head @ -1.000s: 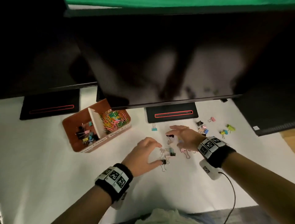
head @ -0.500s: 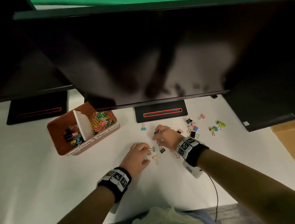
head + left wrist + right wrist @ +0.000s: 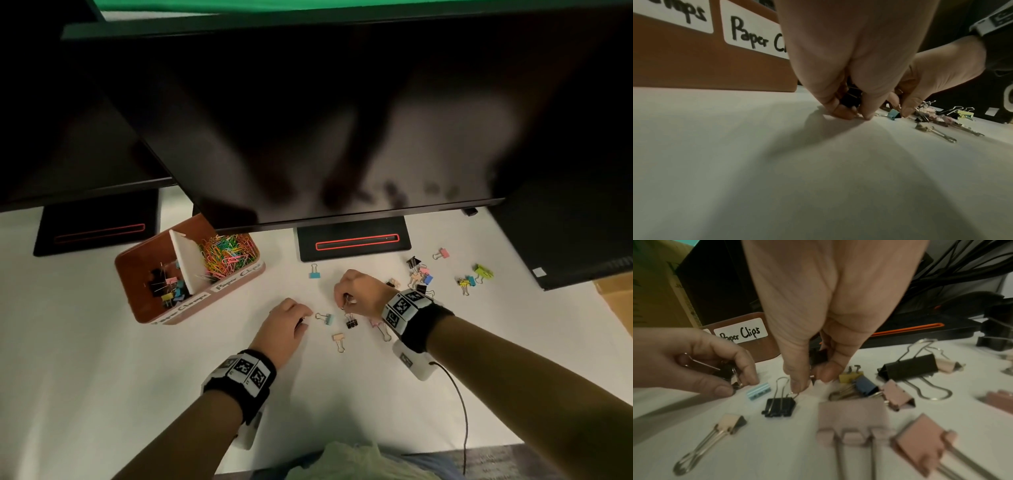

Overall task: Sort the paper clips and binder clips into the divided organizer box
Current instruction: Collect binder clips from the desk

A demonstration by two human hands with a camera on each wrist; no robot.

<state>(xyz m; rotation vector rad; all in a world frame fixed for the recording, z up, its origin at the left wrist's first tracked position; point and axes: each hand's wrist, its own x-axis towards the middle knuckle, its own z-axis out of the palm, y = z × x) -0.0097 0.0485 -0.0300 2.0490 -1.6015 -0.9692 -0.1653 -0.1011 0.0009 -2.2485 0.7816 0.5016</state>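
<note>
The brown divided organizer box [image 3: 144, 260] stands at the left, with coloured paper clips [image 3: 227, 253] in its right compartment and binder clips [image 3: 168, 286] in its left. My left hand [image 3: 303, 318] curls round a black binder clip [image 3: 725, 371], fingertips on the table. My right hand [image 3: 344, 303] pinches another black binder clip [image 3: 818, 356], and its thumb tip touches the wire handle of a black clip [image 3: 780, 405] lying on the table. A teal clip [image 3: 327, 318] lies between the hands, a beige clip [image 3: 339, 341] in front of them.
More loose binder clips lie to the right in a cluster [image 3: 419, 274], with a yellow and blue group [image 3: 474, 277] further out and a teal one [image 3: 314, 272] behind. A monitor base [image 3: 354, 240] and the low screen edge [image 3: 342, 219] stand close behind. A cable [image 3: 462, 404] trails from my right wrist.
Both hands, spread over the clips a second ago, have curled down and closed on black clips. The left hand has drawn slightly left.
</note>
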